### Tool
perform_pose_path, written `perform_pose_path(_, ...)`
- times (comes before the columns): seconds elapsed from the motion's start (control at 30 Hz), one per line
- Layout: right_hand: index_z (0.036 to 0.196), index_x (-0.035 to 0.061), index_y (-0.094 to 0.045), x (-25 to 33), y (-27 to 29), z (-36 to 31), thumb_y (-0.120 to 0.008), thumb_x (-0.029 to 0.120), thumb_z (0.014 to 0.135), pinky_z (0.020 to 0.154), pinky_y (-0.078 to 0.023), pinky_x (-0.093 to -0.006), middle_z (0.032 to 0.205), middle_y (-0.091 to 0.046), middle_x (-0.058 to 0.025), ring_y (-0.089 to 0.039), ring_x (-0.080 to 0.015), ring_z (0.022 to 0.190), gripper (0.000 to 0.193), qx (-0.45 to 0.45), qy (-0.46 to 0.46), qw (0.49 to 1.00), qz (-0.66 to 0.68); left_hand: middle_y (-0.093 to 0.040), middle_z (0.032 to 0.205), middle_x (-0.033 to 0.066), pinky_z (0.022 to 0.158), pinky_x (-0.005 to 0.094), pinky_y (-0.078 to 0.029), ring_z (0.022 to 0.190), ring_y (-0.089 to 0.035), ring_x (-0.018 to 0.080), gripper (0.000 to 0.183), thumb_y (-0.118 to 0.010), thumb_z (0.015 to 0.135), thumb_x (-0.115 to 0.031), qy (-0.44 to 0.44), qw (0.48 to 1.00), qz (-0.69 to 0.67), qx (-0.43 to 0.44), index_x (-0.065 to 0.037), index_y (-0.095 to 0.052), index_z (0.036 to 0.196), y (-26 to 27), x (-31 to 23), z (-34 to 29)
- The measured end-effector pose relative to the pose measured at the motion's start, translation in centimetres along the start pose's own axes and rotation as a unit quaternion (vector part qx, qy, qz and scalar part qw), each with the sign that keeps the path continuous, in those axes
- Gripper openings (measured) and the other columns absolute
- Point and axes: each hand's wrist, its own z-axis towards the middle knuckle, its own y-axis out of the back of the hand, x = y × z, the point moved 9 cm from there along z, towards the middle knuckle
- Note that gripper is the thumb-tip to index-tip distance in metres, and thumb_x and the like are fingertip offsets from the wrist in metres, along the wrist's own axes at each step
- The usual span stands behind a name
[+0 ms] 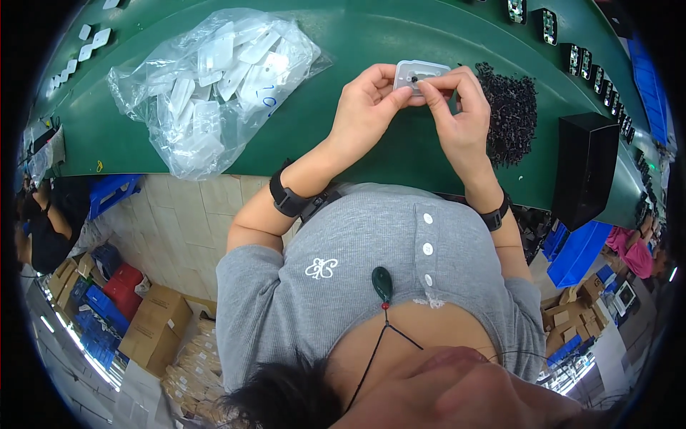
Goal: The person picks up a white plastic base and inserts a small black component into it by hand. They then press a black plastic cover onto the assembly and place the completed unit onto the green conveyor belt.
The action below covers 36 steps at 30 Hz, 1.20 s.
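The whitish cover [426,69] looks like smooth plastic, and the bag [196,161] is glossy, crinkled clear plastic film. The green tabletop [379,36] is smooth with a soft sheen; the shirt [357,247] is ribbed cloth.

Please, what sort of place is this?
Most likely an electronics assembly workshop: black casings with green circuit boards line the green worktable, which also bears a heap of small black parts and a bag of white plastic pieces.

A factory assembly workshop, this — long green table [400,32], circuit boards [549,27] lined up in black casings [574,58], small black parts [511,118] heaped — cardboard carton [150,329] down below.
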Motion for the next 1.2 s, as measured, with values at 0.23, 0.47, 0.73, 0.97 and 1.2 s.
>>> perform_pose_path(0.23,0.084,0.0018,-0.062,-0.9,-0.6,-0.6,-0.07,0.007,0.085,0.061,-0.04,-0.024,0.077,-0.055,-0.0037,-0.05,-0.0114,0.068,0.01,0.013,-0.064,0.997,0.048,-0.065,0.103,0.0125,0.083,0.0277,-0.054,0.09,-0.067,0.0174,0.014,-0.057,0.095,-0.003,-0.053,0.998,0.016,0.009,0.005,-0.054,0.105,0.2,-0.2,-0.3)
perform_pose_path(0.47,0.085,0.0051,-0.061,2.1,-0.1,-0.6,-0.071,0.011,0.083,0.061,-0.041,-0.0293,0.076,-0.055,-0.0025,-0.052,-0.0172,0.067,0.012,0.008,0.12,0.983,-0.139,-0.066,0.088,0.0079,0.067,0.0238,-0.054,0.074,-0.067,0.0131,0.01,-0.061,0.093,-0.006,-0.13,0.989,0.071,-0.019,0.003,-0.056,0.094,0.5,-1.6,-0.4)
perform_pose_path(0.73,0.093,0.0061,-0.06,2.0,1.4,0.1,-0.078,0.017,0.075,0.066,-0.042,-0.0313,0.089,-0.057,-0.0058,-0.051,-0.021,0.077,0.028,-0.027,0.067,0.993,-0.098,-0.067,0.084,0.0074,0.066,0.0235,-0.053,0.072,-0.067,0.0125,0.011,-0.062,0.092,-0.006,-0.098,0.993,0.066,-0.012,0.003,-0.057,0.093,0.5,-1.3,-0.3)
perform_pose_path(0.97,0.093,0.0052,-0.051,-4.4,-2.1,-0.3,-0.072,0.011,0.084,0.073,-0.04,-0.0234,0.096,-0.053,-0.002,-0.051,-0.0084,0.087,0.024,0.177,-0.215,0.941,0.191,-0.067,0.088,0.0084,0.068,0.0234,-0.053,0.074,-0.066,0.0127,0.012,-0.062,0.093,-0.007,-0.033,0.995,0.091,0.02,0.003,-0.057,0.097,0.7,-1.0,0.2)
perform_pose_path(1.2,0.1,0.0048,-0.051,-3.3,-1.6,0.8,-0.077,0.008,0.08,0.079,-0.044,-0.0257,0.104,-0.053,-0.0066,-0.053,-0.0142,0.094,0.033,0.027,-0.087,0.988,0.124,-0.067,0.092,0.01,0.069,0.0239,-0.054,0.074,-0.067,0.0132,0.014,-0.062,0.094,-0.009,-0.039,0.999,-0.007,-0.028,0.003,-0.055,0.098,1.8,-1.0,1.3)
